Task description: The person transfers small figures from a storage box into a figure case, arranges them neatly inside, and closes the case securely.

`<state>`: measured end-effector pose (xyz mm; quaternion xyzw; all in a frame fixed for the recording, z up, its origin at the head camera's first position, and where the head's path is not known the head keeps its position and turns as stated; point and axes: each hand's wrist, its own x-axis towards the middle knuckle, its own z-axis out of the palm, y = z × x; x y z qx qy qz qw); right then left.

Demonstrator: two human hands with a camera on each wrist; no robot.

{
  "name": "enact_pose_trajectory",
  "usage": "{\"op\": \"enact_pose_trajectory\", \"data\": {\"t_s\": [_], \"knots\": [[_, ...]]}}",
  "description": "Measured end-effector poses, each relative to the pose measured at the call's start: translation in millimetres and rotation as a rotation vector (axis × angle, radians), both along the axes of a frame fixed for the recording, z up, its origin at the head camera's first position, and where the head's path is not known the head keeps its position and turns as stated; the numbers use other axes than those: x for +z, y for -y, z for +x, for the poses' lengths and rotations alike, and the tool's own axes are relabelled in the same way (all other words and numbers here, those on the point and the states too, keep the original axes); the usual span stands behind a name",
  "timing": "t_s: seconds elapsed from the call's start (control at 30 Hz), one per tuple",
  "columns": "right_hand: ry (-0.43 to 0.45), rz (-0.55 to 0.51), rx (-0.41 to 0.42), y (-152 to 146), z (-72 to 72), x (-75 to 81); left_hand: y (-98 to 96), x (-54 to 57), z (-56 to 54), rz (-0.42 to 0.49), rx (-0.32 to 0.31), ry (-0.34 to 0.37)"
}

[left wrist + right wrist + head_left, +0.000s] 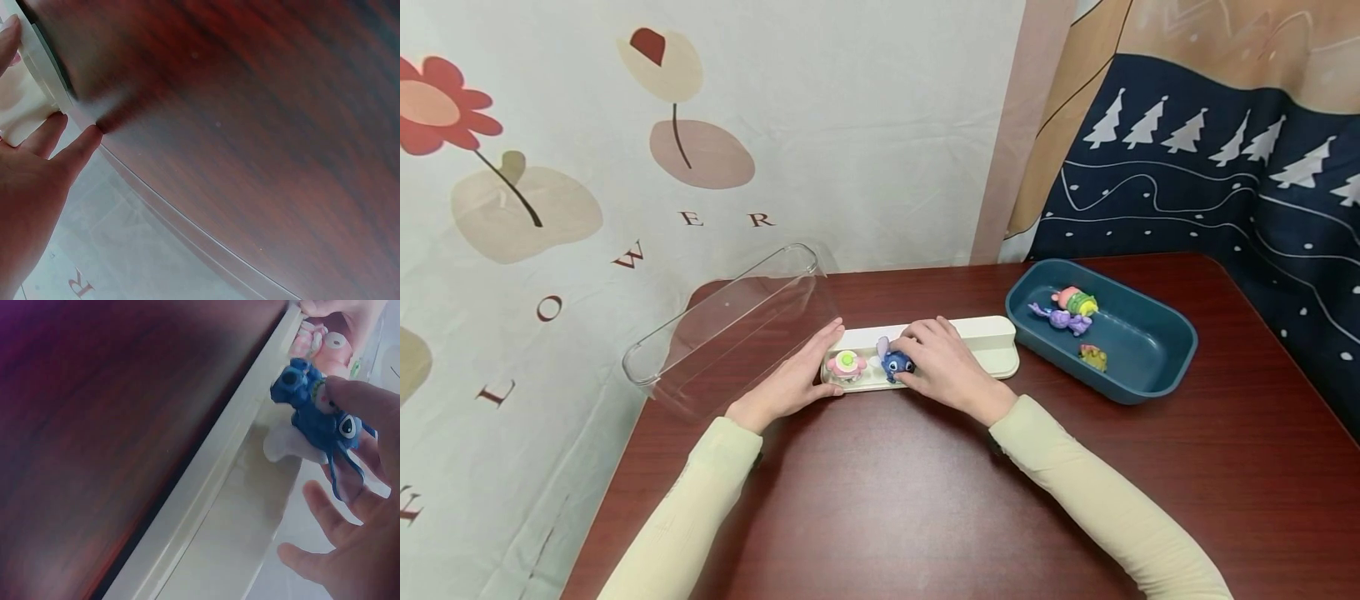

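A blue long-eared figurine (896, 364) is pinched between the thumb and fingers of my right hand (951, 367). It is held over the middle of a white stepped display base (992, 343); whether it touches the base I cannot tell. A rounded whitish piece (290, 445) shows under the figurine in the right wrist view. Near the base's left end sits a pink figurine (847, 365) with a green and white round top. My left hand (792, 375) rests against that end, thumb at the front edge and straight fingers toward the back.
A clear plastic cover (730, 304) lies behind my left hand, against the printed wall cloth. At the right stands a dark blue bin (1142, 333) holding a pink-and-green figurine (1075, 301), a purple one (1062, 320) and a small yellow one (1093, 357).
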<state>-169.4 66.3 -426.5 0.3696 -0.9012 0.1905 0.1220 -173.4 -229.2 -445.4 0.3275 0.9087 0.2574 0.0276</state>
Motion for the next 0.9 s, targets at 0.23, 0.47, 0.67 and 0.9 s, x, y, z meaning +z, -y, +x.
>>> {"op": "enact_pose_trajectory", "data": {"t_s": [0.23,0.47,0.67,0.9], "knots": [[-0.108,0.000,0.013,6.9,-0.3,-5.1,0.3,0.4,-0.7,-0.002,-0.004,0.006],[-0.059,0.014,-0.014,6.2,-1.5,-3.0,0.7,-0.6,-1.9,-0.019,0.009,0.025],[-0.005,0.005,-0.024,2.3,-0.7,-0.6,0.6,-0.6,-1.7,-0.015,0.013,0.027],[-0.003,-0.010,-0.016,2.5,-0.3,-1.4,1.0,-0.7,-2.0,-0.016,0.013,0.028]]}}
